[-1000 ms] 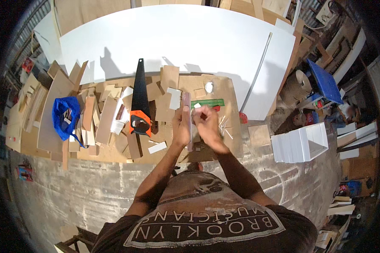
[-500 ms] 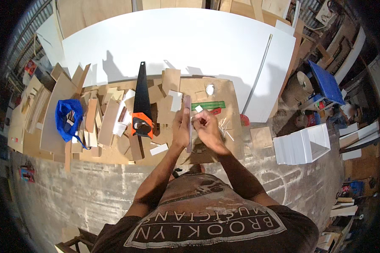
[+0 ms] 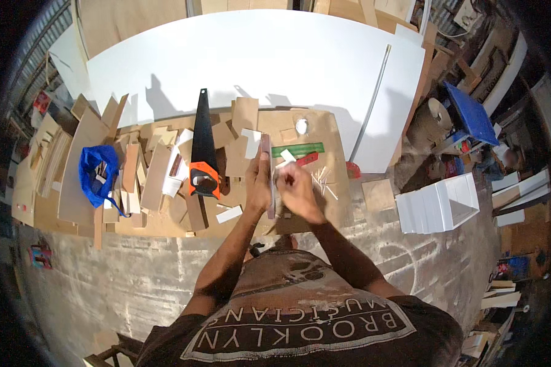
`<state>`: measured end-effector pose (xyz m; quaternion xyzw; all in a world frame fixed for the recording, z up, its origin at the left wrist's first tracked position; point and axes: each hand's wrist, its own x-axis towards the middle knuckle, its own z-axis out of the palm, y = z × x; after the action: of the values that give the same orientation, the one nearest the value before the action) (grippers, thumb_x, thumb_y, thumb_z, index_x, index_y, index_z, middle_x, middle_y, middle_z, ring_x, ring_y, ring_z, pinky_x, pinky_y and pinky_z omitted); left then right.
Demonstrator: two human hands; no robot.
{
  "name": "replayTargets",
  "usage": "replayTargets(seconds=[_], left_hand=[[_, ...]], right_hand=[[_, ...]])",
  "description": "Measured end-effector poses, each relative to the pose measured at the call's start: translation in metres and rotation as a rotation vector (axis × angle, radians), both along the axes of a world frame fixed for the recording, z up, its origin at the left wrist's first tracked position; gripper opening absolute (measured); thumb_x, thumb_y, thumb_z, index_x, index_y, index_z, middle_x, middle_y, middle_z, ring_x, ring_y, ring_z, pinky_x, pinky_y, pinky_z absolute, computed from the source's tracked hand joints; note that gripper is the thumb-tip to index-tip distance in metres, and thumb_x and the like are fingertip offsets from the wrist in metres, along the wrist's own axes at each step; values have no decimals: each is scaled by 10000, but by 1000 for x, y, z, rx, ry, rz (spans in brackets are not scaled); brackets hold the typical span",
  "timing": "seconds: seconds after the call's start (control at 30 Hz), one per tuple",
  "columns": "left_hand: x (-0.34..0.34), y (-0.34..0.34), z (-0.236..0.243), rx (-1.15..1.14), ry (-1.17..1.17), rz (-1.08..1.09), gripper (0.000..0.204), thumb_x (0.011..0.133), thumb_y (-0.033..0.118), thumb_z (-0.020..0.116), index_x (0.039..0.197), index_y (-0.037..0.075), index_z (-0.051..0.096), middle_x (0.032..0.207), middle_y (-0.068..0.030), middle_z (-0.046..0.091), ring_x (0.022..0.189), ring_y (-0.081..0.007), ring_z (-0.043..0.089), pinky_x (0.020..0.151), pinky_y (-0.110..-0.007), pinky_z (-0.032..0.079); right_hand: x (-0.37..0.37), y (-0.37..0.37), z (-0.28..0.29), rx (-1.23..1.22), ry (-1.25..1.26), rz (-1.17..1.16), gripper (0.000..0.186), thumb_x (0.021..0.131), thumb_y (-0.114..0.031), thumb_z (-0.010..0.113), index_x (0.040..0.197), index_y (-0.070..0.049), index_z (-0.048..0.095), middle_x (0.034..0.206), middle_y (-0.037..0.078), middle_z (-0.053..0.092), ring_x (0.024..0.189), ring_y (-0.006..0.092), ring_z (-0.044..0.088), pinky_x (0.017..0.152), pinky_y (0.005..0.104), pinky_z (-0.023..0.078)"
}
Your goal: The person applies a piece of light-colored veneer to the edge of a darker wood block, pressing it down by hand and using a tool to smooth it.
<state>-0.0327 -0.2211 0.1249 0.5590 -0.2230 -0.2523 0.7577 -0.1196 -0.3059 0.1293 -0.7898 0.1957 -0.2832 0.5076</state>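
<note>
My left hand point(image 3: 258, 183) is closed around a narrow wooden strip point(image 3: 266, 144), which it holds upright on edge, pointing away from me. Close to the strip's right side, my right hand point(image 3: 299, 192) has its fingers curled together and slightly blurred; what they pinch is too small to make out. Just beyond its fingertips is a small white piece point(image 3: 285, 158). A green strip point(image 3: 299, 150) and a red tool point(image 3: 308, 159) lie behind that hand. Several thin pale sticks point(image 3: 323, 182) are scattered to its right.
A handsaw point(image 3: 204, 165) with an orange handle lies left of my hands, among wood offcuts point(image 3: 156, 177). Farther left sits a blue bag point(image 3: 98, 177). Behind the worktable point(image 3: 337, 214) stands a large white panel point(image 3: 239, 61). A white box-like unit point(image 3: 438, 205) is on the right.
The right hand has shifted slightly beside the strip, and more of the white piece and red tool shows beyond it. The left hand keeps its hold on the strip. The view has moved a little.
</note>
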Motion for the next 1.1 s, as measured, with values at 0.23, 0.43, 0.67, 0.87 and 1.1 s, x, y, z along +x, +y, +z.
replayTargets(seconds=[0.23, 0.43, 0.67, 0.87, 1.1], left_hand=[[-4, 1, 0, 35, -67, -13, 528, 1052, 343, 420, 1420, -34, 435, 1302, -129, 563, 1153, -187, 533, 982, -328, 427], [-19, 3, -23, 70, -13, 18, 539, 1048, 355, 414, 1433, -22, 426, 1289, -143, 570, 1122, -197, 523, 1007, -335, 390], [-3, 18, 6, 203, -25, -4, 564, 1032, 494, 374, 1117, -10, 613, 757, 25, 489, 677, -90, 399, 601, -268, 348], [-10, 13, 14, 88, 93, 34, 513, 1034, 465, 397, 1051, 2, 616, 725, 42, 449, 657, -63, 370, 562, -254, 303], [-7, 17, 21, 102, 6, -21, 490, 1046, 412, 397, 1215, -10, 581, 845, 0, 595, 745, -69, 509, 673, -236, 425]], right_hand=[[25, -15, 3, 175, -165, -72, 56, 820, 61, 585, 823, 5, 589, 712, 58, 577, 673, 74, 530, 616, 252, 447], [20, -20, 6, 154, -136, -88, 54, 822, 34, 623, 826, -18, 634, 759, 21, 607, 661, 85, 527, 599, 251, 442], [17, -50, 33, 674, -212, 12, 30, 871, 0, 667, 896, 16, 669, 727, 29, 612, 603, 96, 538, 554, 235, 423], [18, -33, 29, 768, -198, 61, 86, 845, -26, 709, 914, 24, 693, 721, 20, 622, 604, 87, 539, 567, 240, 435], [-9, 5, 10, 275, 66, 56, 100, 896, -75, 653, 924, 18, 680, 794, 11, 652, 718, 78, 586, 687, 240, 498]])
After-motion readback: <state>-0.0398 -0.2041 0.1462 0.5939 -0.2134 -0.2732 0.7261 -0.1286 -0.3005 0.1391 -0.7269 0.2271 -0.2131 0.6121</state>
